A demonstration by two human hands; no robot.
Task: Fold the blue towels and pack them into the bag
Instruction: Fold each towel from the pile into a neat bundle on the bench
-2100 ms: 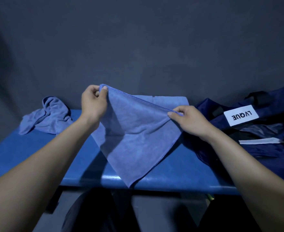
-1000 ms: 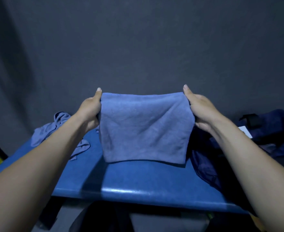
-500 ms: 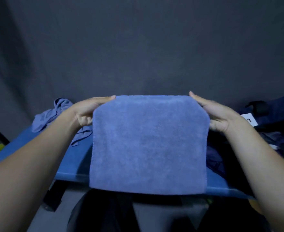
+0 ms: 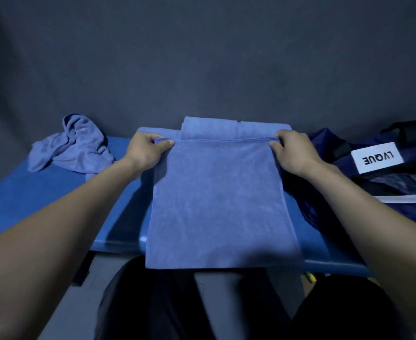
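Pinched the far corners of the blue towel (image 4: 216, 200) with left hand (image 4: 146, 150) and right hand (image 4: 293, 150), fingers curled tight. Lay flat on the blue table (image 4: 54, 202), near edge hanging off at 6 o'clock. Sat with bag (image 4: 383, 177) at 3 o'clock, crumpled towel (image 4: 74, 148) at 10 o'clock.

Single head-worn wide-angle cam, looks forward and down, close over the blue worktop (image 4: 54, 207); dark backdrop (image 4: 202, 57) behind.

A blue table (image 4: 42, 204) stands against a dark grey backdrop (image 4: 202, 57) in dim light.
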